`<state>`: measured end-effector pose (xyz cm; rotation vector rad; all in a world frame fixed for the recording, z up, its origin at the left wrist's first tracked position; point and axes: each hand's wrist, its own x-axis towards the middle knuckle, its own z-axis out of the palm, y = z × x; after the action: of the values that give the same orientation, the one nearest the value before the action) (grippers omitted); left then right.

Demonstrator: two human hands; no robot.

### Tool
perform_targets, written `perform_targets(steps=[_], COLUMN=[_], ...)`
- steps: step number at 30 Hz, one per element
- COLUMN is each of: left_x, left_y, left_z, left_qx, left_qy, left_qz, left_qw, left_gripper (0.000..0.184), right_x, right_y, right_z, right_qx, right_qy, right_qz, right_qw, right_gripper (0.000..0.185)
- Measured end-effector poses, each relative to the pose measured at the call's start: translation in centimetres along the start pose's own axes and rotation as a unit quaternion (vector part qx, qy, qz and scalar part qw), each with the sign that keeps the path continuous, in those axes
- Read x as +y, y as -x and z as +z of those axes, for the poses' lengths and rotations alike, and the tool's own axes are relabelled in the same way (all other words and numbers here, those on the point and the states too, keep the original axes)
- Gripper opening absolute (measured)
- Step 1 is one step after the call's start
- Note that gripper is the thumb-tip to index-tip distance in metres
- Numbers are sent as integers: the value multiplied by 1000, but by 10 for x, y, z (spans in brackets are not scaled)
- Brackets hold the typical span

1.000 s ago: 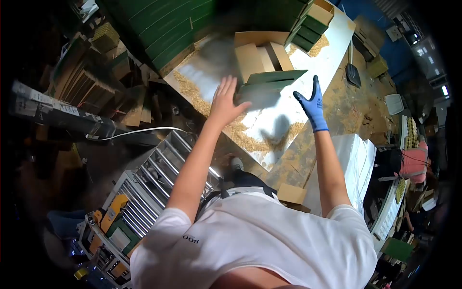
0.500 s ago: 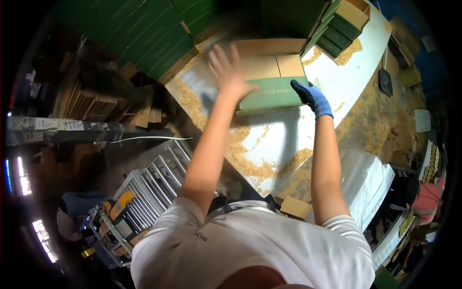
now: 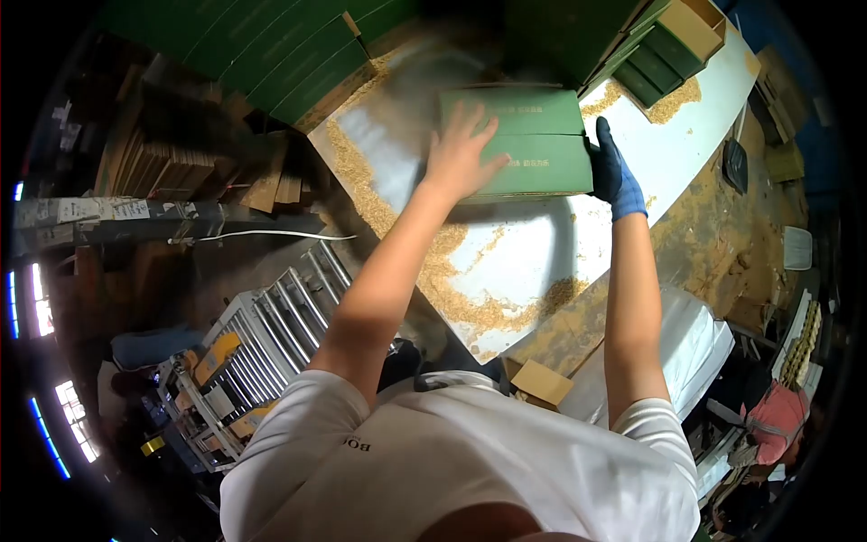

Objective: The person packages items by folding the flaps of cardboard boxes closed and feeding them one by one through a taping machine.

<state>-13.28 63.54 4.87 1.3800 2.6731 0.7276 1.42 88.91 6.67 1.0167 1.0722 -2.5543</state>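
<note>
Touching one box (image 3: 546, 164); two hands (image 3: 461, 161) (image 3: 616, 176) (one gloved).

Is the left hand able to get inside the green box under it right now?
Probably not: the top flaps of the green box look folded shut, meeting along a seam, and the left hand seems to lie spread on top of them.
</note>
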Motion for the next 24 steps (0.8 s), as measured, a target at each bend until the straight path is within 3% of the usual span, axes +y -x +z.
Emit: perform_targets(steps=[1,2,4,5,6,8,9,10,12,14,15,16,17,18,19,20,22,23,24], left_x=[-8,-13,-22,-27,-30,-35,-41,-44,-51,-48,-43,-65,-71,-88,-96,-101,-116,-167,-162], left_y=[-2,1,7,7,8,18,21,30,38,57,74,89,115,139,176,211,291,377,423], left_z=[7,14,21,21,18,15,12,10,-6,-30,-52,-48,-69,-60,-75,-93,-130,-120,-154], left_qx=[10,19,51,71,142,280,280,229,142,172,178,168,187,211,299,328,334,236,242], left_qy=[5,11,15,16,111,300,435,488,586,706,760,781,744,736,661,613,547,584,572], left_qz=[14,24,16,16,-52,-190,-271,-280,-279,-168,-194,-143,-148,-114,-116,-140,-220,-421,-416], left_qw=[1000,999,998,997,982,892,812,795,748,666,594,584,625,633,678,705,736,653,665], left_gripper=[67,65,68,70,73,80,93,94,97,84,60,46,45,56,63,70,83,87,82], right_x=[8,15,-6,-7,-9,-22,-26,-25,-16,-13,-11,-6,1,26,49,69,135,217,264], right_y=[-29,-56,-49,-44,-38,-32,-20,1,23,42,50,59,58,76,74,66,38,-20,-36], right_z=[-15,-28,-2,8,16,38,61,88,121,141,147,163,168,207,230,251,283,291,307], right_qx=[-4,50,62,78,93,148,169,193,184,136,137,166,138,123,79,48,-22,-11,-71], right_qy=[160,310,384,387,391,405,408,407,341,362,399,437,423,423,450,476,413,489,540], right_qz=[-169,-329,-206,-229,-253,-241,-223,-202,-275,-348,-360,-348,-320,-337,-333,-337,-209,-245,-239], right_qw=[973,891,898,890,880,870,869,870,880,854,832,813,837,832,825,811,886,837,804], right_gripper=[82,82,73,72,72,71,70,70,62,50,45,41,40,43,47,51,62,65,61])
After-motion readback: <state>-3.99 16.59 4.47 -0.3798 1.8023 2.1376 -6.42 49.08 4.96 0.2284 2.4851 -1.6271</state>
